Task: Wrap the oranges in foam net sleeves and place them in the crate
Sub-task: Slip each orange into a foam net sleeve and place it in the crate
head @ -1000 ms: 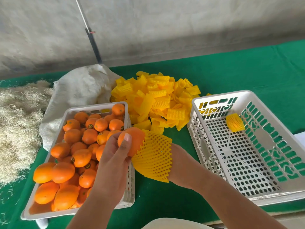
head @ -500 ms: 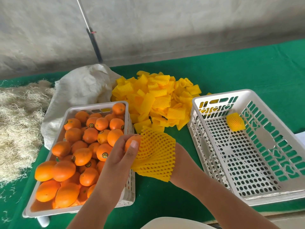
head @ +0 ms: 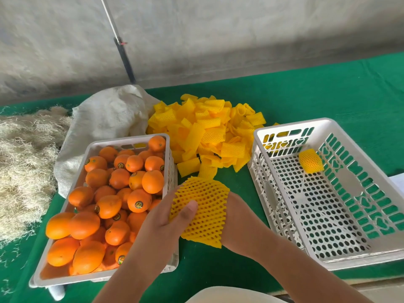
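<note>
Between the two crates I hold a stretched yellow foam net sleeve (head: 202, 212) over an orange that the net now hides. My left hand (head: 162, 217) grips it from the left, thumb pressed on the net. My right hand (head: 237, 217) is inside or behind the sleeve's right side, fingers hidden by the net. A white crate (head: 129, 142) on the left is full of bare oranges (head: 109, 200). The white crate (head: 284, 125) on the right holds one wrapped orange (head: 310, 164) in its far corner.
A heap of yellow foam net sleeves (head: 206, 134) lies behind the crates on the green table cloth (head: 328, 95). A white sack (head: 109, 119) and a pile of straw (head: 24, 160) lie at the left. A pole (head: 122, 47) leans against the wall.
The orange, plainly visible in my left hand a second ago, has gone fully inside the net sleeve. Both hands have moved slightly down and closer together.
</note>
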